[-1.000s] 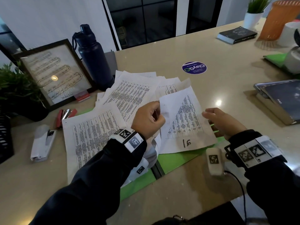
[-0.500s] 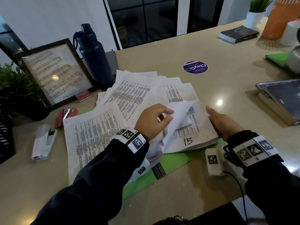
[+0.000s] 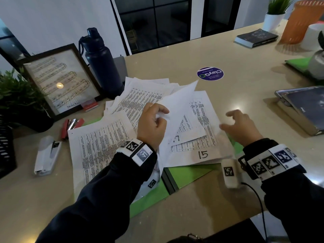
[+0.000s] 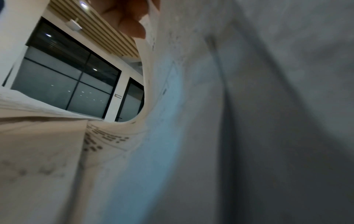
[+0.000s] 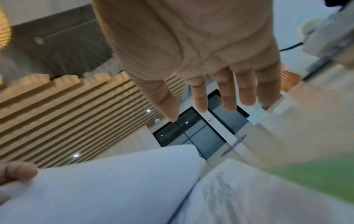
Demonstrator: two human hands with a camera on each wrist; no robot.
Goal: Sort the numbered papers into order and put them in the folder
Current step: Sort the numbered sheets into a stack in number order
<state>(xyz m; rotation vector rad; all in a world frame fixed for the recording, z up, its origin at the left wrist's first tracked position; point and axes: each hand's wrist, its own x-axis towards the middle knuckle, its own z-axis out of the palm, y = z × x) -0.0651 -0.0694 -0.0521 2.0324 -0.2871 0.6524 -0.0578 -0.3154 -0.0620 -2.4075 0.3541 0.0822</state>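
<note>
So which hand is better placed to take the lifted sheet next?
Probably the right hand: it hovers open beside the lifted sheet, holding nothing. The left hand already pinches that sheet's edge.

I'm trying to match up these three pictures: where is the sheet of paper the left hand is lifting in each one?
Head: the lifted sheet is at the centre, pinched by the left hand, above the page marked 15.
Left wrist: it fills the right side, curving up beside the fingers.
Right wrist: it is the white sheet at lower left.
Shared landmark: the dark-framed windows.
</note>
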